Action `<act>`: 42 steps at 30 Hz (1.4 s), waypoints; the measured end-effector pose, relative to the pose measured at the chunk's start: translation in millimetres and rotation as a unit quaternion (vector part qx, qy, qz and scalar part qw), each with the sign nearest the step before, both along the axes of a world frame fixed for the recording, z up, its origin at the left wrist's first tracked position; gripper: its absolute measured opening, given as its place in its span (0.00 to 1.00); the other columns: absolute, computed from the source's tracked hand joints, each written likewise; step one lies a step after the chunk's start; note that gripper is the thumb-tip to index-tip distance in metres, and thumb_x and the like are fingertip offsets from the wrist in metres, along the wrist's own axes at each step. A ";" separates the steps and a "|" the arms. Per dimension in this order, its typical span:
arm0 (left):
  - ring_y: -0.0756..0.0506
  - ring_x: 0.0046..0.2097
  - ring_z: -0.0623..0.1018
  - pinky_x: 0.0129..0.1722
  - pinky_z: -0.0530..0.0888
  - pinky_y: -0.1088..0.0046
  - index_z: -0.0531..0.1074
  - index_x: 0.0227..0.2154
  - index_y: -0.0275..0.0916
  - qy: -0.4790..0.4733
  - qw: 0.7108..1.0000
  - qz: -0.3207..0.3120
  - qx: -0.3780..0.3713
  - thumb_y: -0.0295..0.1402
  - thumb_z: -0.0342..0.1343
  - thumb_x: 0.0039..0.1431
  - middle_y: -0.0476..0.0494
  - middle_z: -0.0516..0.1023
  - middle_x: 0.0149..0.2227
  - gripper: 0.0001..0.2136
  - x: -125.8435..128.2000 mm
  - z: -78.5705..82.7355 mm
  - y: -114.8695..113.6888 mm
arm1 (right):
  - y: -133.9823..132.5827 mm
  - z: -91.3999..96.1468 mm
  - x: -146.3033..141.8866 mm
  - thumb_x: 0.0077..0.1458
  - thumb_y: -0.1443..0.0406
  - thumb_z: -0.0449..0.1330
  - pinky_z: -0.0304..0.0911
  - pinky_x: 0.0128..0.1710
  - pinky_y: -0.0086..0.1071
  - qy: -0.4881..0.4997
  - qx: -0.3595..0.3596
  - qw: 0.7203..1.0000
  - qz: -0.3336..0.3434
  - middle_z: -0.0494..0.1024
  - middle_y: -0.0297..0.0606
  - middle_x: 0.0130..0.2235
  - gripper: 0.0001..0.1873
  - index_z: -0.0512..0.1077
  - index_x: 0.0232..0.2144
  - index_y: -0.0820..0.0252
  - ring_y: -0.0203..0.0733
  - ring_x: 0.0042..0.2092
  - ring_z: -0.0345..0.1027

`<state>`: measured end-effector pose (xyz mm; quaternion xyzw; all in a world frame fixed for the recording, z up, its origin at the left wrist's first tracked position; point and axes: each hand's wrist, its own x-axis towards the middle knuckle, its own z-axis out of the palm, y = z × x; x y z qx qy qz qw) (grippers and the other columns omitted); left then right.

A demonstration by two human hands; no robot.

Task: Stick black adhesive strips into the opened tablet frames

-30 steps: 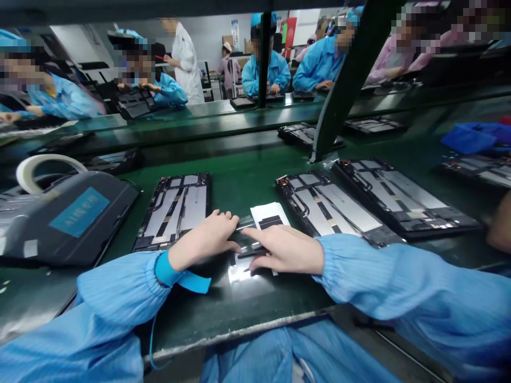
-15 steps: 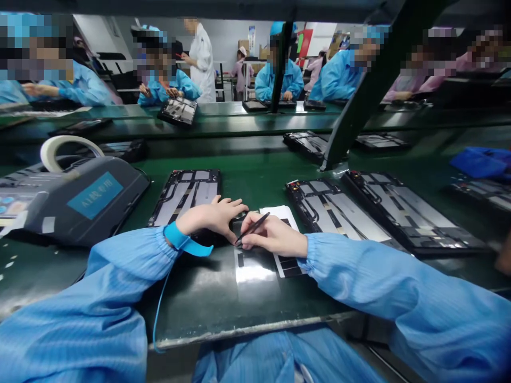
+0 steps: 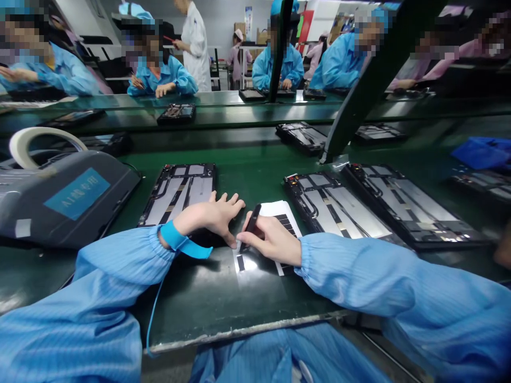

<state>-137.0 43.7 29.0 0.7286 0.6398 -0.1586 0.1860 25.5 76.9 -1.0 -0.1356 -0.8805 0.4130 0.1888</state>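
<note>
1. Right hand (image 3: 273, 239): thumb and fingers closed around a slim black tool (image 3: 253, 219), its lower end pointing down toward 7 o'clock.
2. Left hand (image 3: 209, 218): fingers spread, nothing visibly gripped; the thumb sits just beside the tool's lower end. Whether it presses on anything, I cannot tell.
3. From that meeting point, with 12 straight away from the person, a clear strip bearing a black patch (image 3: 241, 263) lies at 6 o'clock on the green bench (image 3: 223, 306).
4. A white sheet with black strips (image 3: 276, 208) is between 1 and 2, partly hidden by the right hand.
5. One opened device (image 3: 191, 183) lies at 10 to 11, its near end behind the left hand; another (image 3: 339, 210) lies at 2.
6. A grey tape dispenser (image 3: 109, 194) stands between 9 and 10; a slanted post (image 3: 347, 119) rises toward 1 to 2.
</note>
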 end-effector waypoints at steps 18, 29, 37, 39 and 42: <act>0.32 0.61 0.48 0.56 0.49 0.48 0.54 0.54 0.33 -0.055 0.984 -0.039 0.164 0.47 0.53 0.48 0.29 0.46 0.61 0.33 18.0 8.2 -7.0 | 54.0 61.4 68.6 0.52 0.62 0.56 0.63 0.23 0.24 0.098 -0.106 0.982 -0.124 0.69 0.31 0.23 0.10 0.63 0.26 0.64 0.31 0.24 0.66; 0.41 0.53 0.61 0.46 0.66 0.63 0.53 0.29 0.40 -0.341 0.886 -0.091 0.300 0.25 0.47 0.53 0.34 0.59 0.50 0.07 96.0 -52.4 12.1 | 106.8 15.5 74.7 0.58 0.64 0.50 0.50 0.08 0.19 -0.050 -0.180 0.970 -0.156 0.64 0.26 0.14 0.08 0.60 0.28 0.63 0.26 0.11 0.55; 0.43 0.52 0.62 0.46 0.65 0.63 0.51 0.30 0.40 -0.338 0.894 -0.097 0.279 0.24 0.45 0.56 0.36 0.58 0.50 0.07 95.0 -50.6 9.1 | 115.3 10.0 70.3 0.58 0.63 0.50 0.48 0.06 0.18 -0.039 -0.171 0.972 -0.154 0.62 0.24 0.13 0.09 0.60 0.28 0.62 0.26 0.10 0.53; 0.43 0.53 0.61 0.46 0.65 0.63 0.52 0.30 0.40 -0.337 0.894 -0.100 0.277 0.23 0.45 0.56 0.37 0.58 0.50 0.07 95.2 -51.0 8.9 | 115.4 11.4 70.6 0.58 0.63 0.49 0.48 0.06 0.19 -0.047 -0.167 0.973 -0.151 0.62 0.24 0.13 0.09 0.59 0.28 0.62 0.27 0.10 0.54; 0.43 0.52 0.61 0.46 0.66 0.63 0.52 0.29 0.40 -0.335 0.893 -0.105 0.280 0.23 0.45 0.56 0.37 0.59 0.51 0.08 95.2 -51.4 9.8 | 115.3 13.1 70.9 0.58 0.63 0.49 0.48 0.07 0.19 -0.052 -0.165 0.974 -0.147 0.62 0.25 0.14 0.09 0.58 0.27 0.61 0.27 0.10 0.54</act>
